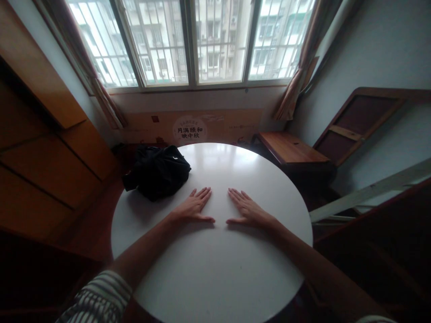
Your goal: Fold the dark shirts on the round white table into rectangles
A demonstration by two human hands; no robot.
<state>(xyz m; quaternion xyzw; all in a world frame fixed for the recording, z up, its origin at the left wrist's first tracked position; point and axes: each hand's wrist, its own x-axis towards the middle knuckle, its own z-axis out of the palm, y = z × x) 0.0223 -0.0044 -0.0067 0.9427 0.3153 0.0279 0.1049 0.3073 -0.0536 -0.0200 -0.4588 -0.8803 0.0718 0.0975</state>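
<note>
My left hand lies flat on a round white table, palm down, with the thumb apart from the fingers. Opposite it, my right hand rests flat in the same way, its fingertips angled toward the left hand. A narrow strip of bare tabletop separates the two hands. Neither holds anything. Beyond my left hand, at the table's far left edge, a bundled black cloth item, perhaps a garment or soft bag, sits in a heap with a small white mark on it.
A barred window with tied curtains spans the far wall. Below it stands a printed cardboard panel. At right are a low wooden table and a leaning wooden frame. Wooden cabinets line the left side.
</note>
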